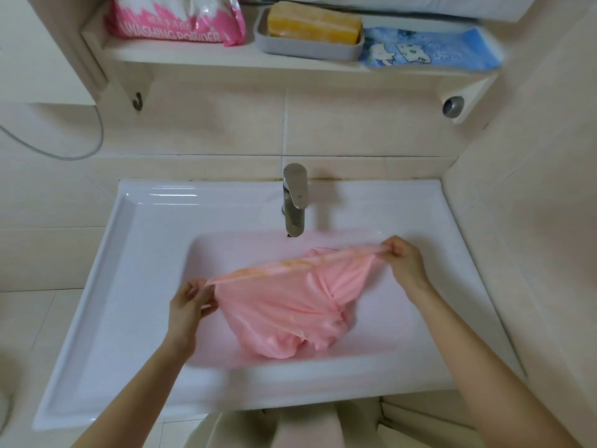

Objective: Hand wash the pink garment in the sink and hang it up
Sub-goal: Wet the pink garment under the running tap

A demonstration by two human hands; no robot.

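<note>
Both hands, left hand (189,305) and right hand (403,258), pinch pink garment (284,302) stretched over sink (97,286); mid-wash, rinsing and hanging left

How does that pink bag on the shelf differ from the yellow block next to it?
The washing powder bag is pink and white, crinkled and printed with lettering; the soap bar is a plain yellow-orange block. The bag sits straight on the shelf, while the soap bar lies in a grey dish. Both rest above the sink.
</note>
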